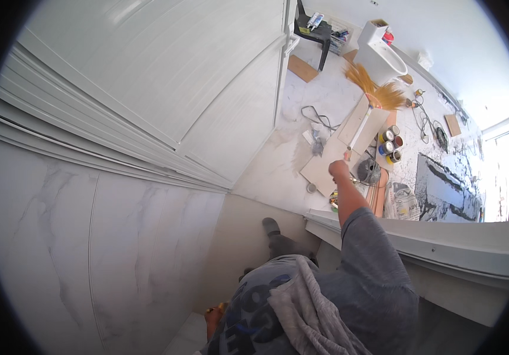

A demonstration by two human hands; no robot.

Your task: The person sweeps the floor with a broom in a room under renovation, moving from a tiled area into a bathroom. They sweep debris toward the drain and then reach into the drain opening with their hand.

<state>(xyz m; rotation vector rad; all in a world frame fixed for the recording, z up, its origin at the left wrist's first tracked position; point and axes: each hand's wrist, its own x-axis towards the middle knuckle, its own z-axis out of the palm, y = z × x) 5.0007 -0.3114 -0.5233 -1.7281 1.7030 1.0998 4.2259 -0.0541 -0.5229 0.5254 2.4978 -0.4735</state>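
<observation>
My right hand [338,170] is reached out ahead with its fingers closed round the end of a broom's pale handle. The broom [360,129] slants away from me over flat boards, and its wide straw-coloured bristles fan out at the far end by a white basin. At the lower left, beside my shirt, a bit of my left hand [212,321] shows. Something yellow-brown lies against it. My body hides most of that hand, so its fingers cannot be made out.
Several paint cans [389,142] stand right of the boards [322,168], near a dark grey round bundle [369,171]. A white basin [379,59], a dark chair [319,32] and cables [423,121] are farther off. White panels [148,65] rise at left; a white ledge [444,251] runs at right.
</observation>
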